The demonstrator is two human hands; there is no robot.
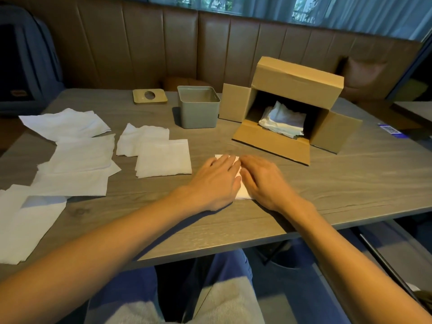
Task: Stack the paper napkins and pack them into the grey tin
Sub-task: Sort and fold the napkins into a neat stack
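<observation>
The left hand (216,181) and right hand (261,181) lie flat side by side, fingers straight, pressing one folded napkin (244,195) on the near middle of the desk (350,178). The grey tin (198,111) stands farther off and looks empty. Loose napkins (77,157) cover the left, and more sit in the cardboard box (299,78) on the right. Stacking seems barely begun, and packing not yet.
</observation>
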